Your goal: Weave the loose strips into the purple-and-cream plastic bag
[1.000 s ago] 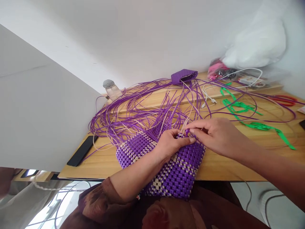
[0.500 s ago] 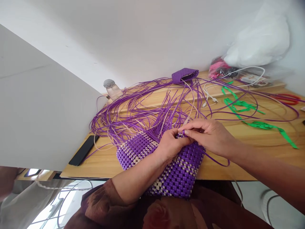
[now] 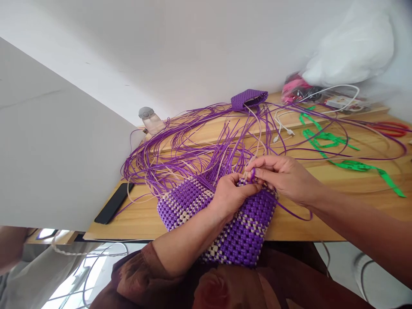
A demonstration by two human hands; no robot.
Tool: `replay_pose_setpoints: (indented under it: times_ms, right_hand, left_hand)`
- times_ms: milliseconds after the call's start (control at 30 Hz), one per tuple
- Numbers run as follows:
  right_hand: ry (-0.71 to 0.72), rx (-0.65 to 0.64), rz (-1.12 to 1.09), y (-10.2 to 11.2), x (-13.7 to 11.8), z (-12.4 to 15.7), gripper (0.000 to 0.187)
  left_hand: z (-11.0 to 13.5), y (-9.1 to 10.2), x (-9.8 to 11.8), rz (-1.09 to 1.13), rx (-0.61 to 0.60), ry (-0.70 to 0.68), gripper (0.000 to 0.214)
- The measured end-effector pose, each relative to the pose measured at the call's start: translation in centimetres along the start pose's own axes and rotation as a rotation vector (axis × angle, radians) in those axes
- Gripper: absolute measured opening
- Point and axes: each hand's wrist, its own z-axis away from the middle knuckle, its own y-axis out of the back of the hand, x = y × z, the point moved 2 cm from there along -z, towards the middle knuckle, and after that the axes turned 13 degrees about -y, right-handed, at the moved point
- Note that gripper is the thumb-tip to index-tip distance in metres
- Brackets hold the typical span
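A purple and cream woven bag [image 3: 247,231] rests tilted against the table edge and my lap, with loose strips [image 3: 196,161] fanning out behind its upper rim. My left hand [image 3: 230,193] grips that rim, thumb on the near face and fingers curled over the edge. Just right of it, my right hand [image 3: 273,174] pinches a small loop of purple strip [image 3: 252,174] at the rim. The tips of my left fingers are partly hidden. Another purple strip [image 3: 296,214] curves out from the bag's right side below my right hand.
A small purple woven pouch [image 3: 247,99] and a bottle with a grey lid [image 3: 151,120] stand at the back. A black phone [image 3: 114,204] lies left. To the right are a green tape [image 3: 350,165], a white cable [image 3: 283,126], red-handled scissors [image 3: 392,128] and a white plastic bag [image 3: 354,47].
My right hand has lifted slightly away from the rim, pulling the purple strip up into a visible loop. My left hand keeps its grip on the bag.
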Motion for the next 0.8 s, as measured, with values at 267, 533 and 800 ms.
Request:
replay_pose_setpoints:
  times_ms: [267, 533, 800]
  right_hand:
    - [-0.048, 0.060, 0.130, 0.4, -0.2, 0.6, 0.021]
    - [0.064, 0.100, 0.239, 0.3, -1.0, 1.6, 0.022]
    - [0.032, 0.141, 0.214, -0.2, -0.9, 2.3, 0.020]
  left_hand:
    - [-0.1, 0.4, 0.0, 0.079, -0.051, 0.015, 0.039]
    - [-0.2, 0.5, 0.1, 0.091, -0.042, 0.005, 0.042]
    - [0.0, 0.5, 0.5, 0.074, -0.069, -0.011, 0.041]
